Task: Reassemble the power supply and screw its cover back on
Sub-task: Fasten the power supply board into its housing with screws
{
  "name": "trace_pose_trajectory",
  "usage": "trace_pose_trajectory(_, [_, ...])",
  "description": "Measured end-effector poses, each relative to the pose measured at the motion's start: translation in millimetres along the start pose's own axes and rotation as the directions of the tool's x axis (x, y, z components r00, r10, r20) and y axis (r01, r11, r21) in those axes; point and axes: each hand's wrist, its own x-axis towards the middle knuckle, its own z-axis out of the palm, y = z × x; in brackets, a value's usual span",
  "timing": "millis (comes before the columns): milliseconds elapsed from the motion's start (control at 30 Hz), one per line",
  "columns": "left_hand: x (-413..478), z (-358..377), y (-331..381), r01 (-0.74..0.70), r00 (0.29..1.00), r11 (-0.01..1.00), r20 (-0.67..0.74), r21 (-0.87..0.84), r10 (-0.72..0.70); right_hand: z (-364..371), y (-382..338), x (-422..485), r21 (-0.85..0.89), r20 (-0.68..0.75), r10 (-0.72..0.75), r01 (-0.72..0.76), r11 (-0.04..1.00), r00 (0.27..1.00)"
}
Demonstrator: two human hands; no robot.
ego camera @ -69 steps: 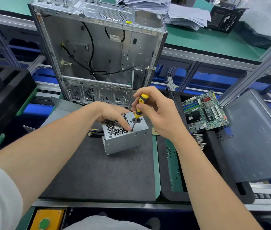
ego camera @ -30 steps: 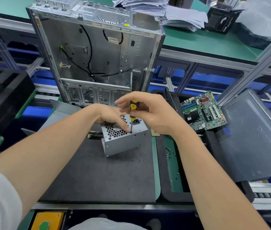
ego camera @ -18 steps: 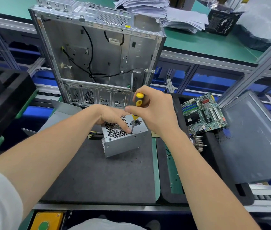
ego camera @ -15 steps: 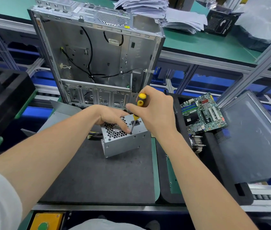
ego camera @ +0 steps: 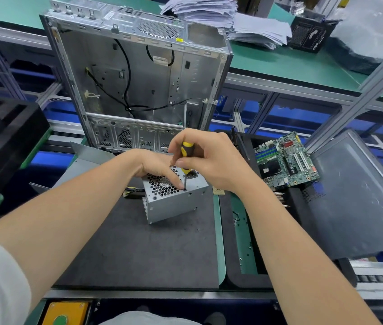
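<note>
your right hand (ego camera: pixel 211 160) is curled round the yellow-and-black handle of the screwdriver (ego camera: pixel 187 148), thumb and fingers pinching it, with the shaft pointing pretty much straight down. the tip sits on a screw spot on the top face of the power supply (ego camera: pixel 174 202), right at the edge of the honeycomb vent. your left hand (ego camera: pixel 155 165) lies on top of that vent, fingers mostly straight and holding nothing, and the forefinger tip touches down just beside the screwdriver tip.

the power supply is a bare silver box standing on the dark mat (ego camera: pixel 127 249), toward the mat's far edge and closer to its right edge than its left. it's turned a bit so one corner faces you. a bunch of coloured wires (ego camera: pixel 134 191) comes out of its left side.

at the mat's far edge the open computer case (ego camera: pixel 139 78) stands upright with black cables hanging inside. just off the mat's right edge there's a black tray with a green floor (ego camera: pixel 240 249) and a few tiny bits that look like screws (ego camera: pixel 236 221). beyond that are a motherboard (ego camera: pixel 284 158) and a grey side panel (ego camera: pixel 361 195). stacks of paper (ego camera: pixel 221 15) sit on the green shelf behind the case. a yellow button box (ego camera: pixel 66 313) is down below the mat's near left corner.
</note>
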Motion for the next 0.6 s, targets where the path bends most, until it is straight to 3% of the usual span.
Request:
trace_pose_trajectory(100, [0.1,-0.8,0.0,0.003,1.000,1.000,0.013,-0.010,-0.003,7.8,-1.2,1.0,-0.043,-0.176,0.087,-0.095,0.995,0.981])
trace_pose_trajectory(200, [-0.5,-1.5,0.4,0.019,1.000,1.000,0.013,-0.003,-0.019,16.5,-1.3,-1.6,-0.073,-0.384,0.172,-0.216,0.974,0.907])
trace_pose_trajectory(267, [-2.1,-0.6,2.2,0.026,1.000,1.000,0.012,0.008,-0.026,22.3,-2.1,-2.7,-0.100,-0.448,0.197,-0.267,0.958,0.872])
trace_pose_trajectory(367, [-2.4,-0.7,2.8,0.005,1.000,1.000,0.008,0.020,-0.006,21.1,-0.7,-4.9,-0.112,-0.338,0.102,-0.147,0.983,0.936])
trace_pose_trajectory(467, [-2.5,-0.4,3.3,0.012,1.000,0.999,0.003,0.036,-0.012,9.3,5.9,-8.3,0.044,-0.072,-0.035,0.038,0.998,0.997])
trace_pose_trajectory(533, [-1.7,-0.3,1.9,0.006,1.000,1.000,-0.013,0.026,-0.005,3.9,9.5,-9.0,0.175,0.047,-0.070,0.061,0.983,0.996])
trace_pose_trajectory(600, [-0.6,-0.1,0.3,-0.004,0.999,1.000,-0.032,0.018,0.005,2.7,12.0,-7.6,0.242,0.043,-0.049,0.037,0.970,0.998])
